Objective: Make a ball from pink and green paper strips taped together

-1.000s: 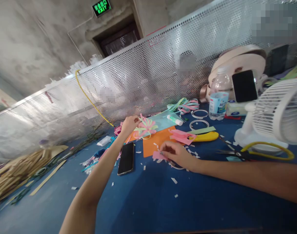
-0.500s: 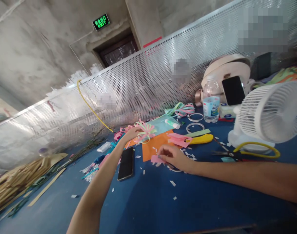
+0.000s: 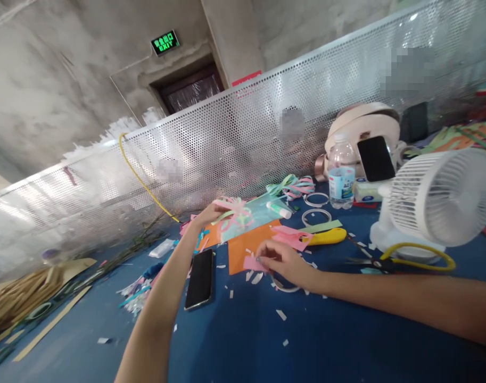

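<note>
My left hand (image 3: 211, 214) reaches to the far side of the table, its fingers closed at a looped pink and green ribbon bow (image 3: 238, 214). Under the bow lie light blue paper (image 3: 258, 213) and orange paper (image 3: 239, 249). My right hand (image 3: 280, 260) pinches a small pink paper piece (image 3: 250, 263) at the near edge of the orange paper. A white tape ring (image 3: 285, 287) is partly hidden beneath that hand. A pink folded paper (image 3: 293, 238) and a yellow-handled tool (image 3: 326, 236) lie just beyond it.
A black phone (image 3: 200, 279) lies between my arms. On the right are scissors (image 3: 418, 255), a white fan (image 3: 438, 197) and a bottle (image 3: 342, 178). A glue stick (image 3: 278, 209) rests on the blue paper. A perforated metal panel (image 3: 227, 138) stands behind; brown strips (image 3: 27, 287) lie left.
The camera view has shifted slightly. My left hand and the ribbon bow have moved a little to the left. My right hand keeps its pinch on the pink paper.
</note>
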Available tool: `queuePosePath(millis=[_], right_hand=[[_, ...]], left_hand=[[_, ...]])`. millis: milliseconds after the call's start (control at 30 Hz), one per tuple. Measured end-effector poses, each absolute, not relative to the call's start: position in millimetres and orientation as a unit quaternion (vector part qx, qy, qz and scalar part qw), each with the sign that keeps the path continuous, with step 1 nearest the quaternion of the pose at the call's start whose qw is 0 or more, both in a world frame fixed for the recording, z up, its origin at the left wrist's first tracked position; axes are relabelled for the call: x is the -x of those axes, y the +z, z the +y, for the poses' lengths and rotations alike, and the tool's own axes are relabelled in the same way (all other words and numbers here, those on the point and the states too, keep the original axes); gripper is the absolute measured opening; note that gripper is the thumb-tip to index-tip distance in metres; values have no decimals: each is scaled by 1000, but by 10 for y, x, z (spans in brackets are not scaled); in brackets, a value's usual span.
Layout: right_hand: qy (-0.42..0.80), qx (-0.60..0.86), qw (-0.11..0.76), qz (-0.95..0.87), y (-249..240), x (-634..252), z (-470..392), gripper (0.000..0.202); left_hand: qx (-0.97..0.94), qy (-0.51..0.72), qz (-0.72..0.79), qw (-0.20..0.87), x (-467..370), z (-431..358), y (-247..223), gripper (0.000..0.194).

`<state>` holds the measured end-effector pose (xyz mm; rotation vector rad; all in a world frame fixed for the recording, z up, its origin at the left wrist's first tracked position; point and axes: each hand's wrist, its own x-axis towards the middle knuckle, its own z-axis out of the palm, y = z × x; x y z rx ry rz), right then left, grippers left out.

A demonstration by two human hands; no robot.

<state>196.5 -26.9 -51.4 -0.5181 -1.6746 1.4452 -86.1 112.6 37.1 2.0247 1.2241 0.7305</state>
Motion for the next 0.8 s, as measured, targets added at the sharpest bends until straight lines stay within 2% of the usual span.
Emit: queuePosePath(millis=[233,333,500,667,800], right_hand=[[493,179,494,-693,141,-2223,-85,11],[410,193,547,-704,527,-2351,-41,10],[285,203,565,-747,1014,-2371,-41,12],[193,188,546,-793,1191,-2254,-4,8],[178,184,515,-818,1200,-2166,47,9]], left_hand=[[-729,421,409,352,646,452,639,44],[-698,491,386,351,402,88,696,37],[-632,579,420,297,32,-330,674,22],[-631,597,408,279,-148,-512,633,9],[-637,597,403,277,-185,-546,628,10]])
